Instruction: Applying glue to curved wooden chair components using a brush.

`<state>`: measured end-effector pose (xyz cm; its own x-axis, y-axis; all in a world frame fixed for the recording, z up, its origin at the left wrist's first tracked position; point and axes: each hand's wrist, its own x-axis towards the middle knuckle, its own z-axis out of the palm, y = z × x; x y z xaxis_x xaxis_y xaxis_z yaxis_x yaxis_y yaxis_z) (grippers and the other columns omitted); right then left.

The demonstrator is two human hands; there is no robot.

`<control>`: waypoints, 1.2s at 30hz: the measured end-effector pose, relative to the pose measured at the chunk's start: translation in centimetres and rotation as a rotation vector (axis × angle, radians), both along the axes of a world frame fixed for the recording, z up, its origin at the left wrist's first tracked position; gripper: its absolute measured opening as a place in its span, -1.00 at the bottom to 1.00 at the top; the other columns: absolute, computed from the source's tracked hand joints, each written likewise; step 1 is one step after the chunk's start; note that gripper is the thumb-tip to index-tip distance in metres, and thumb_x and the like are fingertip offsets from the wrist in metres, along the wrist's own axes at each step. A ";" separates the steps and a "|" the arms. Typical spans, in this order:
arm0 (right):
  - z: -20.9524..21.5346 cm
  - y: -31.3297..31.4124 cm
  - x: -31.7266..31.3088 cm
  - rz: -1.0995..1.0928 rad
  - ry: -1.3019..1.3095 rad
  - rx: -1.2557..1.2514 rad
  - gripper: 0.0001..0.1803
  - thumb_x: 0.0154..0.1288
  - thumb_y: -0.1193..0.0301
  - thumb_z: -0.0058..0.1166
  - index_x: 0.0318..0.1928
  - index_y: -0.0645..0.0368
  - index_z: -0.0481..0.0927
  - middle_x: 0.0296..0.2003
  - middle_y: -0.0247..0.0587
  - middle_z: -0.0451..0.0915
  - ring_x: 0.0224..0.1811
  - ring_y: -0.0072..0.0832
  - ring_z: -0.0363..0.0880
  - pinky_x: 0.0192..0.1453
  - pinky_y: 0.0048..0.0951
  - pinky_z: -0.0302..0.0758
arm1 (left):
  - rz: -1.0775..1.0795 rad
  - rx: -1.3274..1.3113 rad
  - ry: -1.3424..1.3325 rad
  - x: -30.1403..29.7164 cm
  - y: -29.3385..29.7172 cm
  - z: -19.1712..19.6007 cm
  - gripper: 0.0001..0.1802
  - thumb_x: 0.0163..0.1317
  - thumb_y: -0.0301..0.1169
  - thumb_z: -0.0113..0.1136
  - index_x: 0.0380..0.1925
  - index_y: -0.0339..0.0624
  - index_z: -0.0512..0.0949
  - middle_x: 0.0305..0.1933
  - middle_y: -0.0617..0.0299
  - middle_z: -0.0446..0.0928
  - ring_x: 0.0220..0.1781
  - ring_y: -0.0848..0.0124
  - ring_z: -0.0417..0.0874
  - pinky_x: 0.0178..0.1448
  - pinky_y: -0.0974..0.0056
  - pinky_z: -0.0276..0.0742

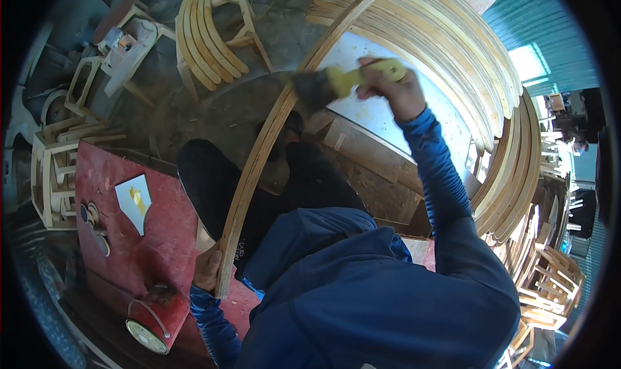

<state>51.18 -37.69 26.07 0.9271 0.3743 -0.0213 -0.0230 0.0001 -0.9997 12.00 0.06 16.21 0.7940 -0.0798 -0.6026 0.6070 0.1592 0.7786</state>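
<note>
Right hand point(396, 87) is clenched around a yellow-handled brush point(343, 81), bristles pressed on the curved plywood strip point(259, 155) up near 12 o'clock. Left hand point(208, 268) grips the strip's lower end at about 7 o'clock, bracing it beside the red table point(129, 239). The strip arcs from there up to the top of the view. Looks like we're mid-way through brushing or coating the edge; I'd guess the next stroke needs steady pressure along the curve while the low end stays pinned. More bent strips point(466, 65) are stacked at 2 o'clock.

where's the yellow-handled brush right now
In the head view, upper middle: the right hand holds the yellow-handled brush, its bristles against the curved wooden strip.
</note>
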 end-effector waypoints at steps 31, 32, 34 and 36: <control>-7.0 -8.5 -0.1 -0.612 0.026 0.187 -0.59 0.42 0.28 0.23 0.06 0.38 0.56 -0.24 -0.03 0.63 -0.45 -0.33 0.68 -0.33 -0.36 0.71 | 0.109 -0.354 0.317 -3.4 4.0 -1.8 -0.14 0.33 0.20 0.15 0.41 -0.17 0.25 -0.56 0.19 0.52 -0.68 0.43 0.52 -0.65 0.33 0.49; -7.1 -8.5 0.0 -0.614 0.037 0.195 -0.58 0.41 0.27 0.24 0.06 0.38 0.56 -0.23 -0.02 0.62 -0.45 -0.32 0.68 -0.35 -0.36 0.71 | 0.119 -0.341 0.318 -3.4 3.9 -1.5 -0.14 0.33 0.20 0.15 0.41 -0.17 0.25 -0.56 0.19 0.52 -0.68 0.43 0.52 -0.65 0.34 0.48; -6.8 -8.3 0.3 -0.614 0.036 0.185 -0.57 0.40 0.26 0.25 0.06 0.39 0.56 -0.23 -0.02 0.62 -0.45 -0.32 0.68 -0.35 -0.36 0.71 | 0.135 -0.314 0.322 -3.1 3.6 -1.0 -0.15 0.33 0.20 0.14 0.40 -0.17 0.26 -0.56 0.20 0.52 -0.69 0.44 0.51 -0.65 0.35 0.48; -6.7 -8.4 0.4 -0.619 0.038 0.175 -0.56 0.40 0.25 0.25 0.06 0.39 0.56 -0.23 -0.02 0.62 -0.46 -0.32 0.68 -0.35 -0.36 0.71 | 0.148 -0.286 0.328 -2.8 3.5 -0.7 -0.16 0.34 0.19 0.14 0.39 -0.16 0.26 -0.56 0.20 0.53 -0.69 0.44 0.51 -0.65 0.35 0.47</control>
<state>51.59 -46.06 19.39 0.9725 -0.2284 -0.0455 -0.0020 0.1872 -0.9823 9.25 3.52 15.52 0.5803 -0.1799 -0.7943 0.7686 0.4433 0.4611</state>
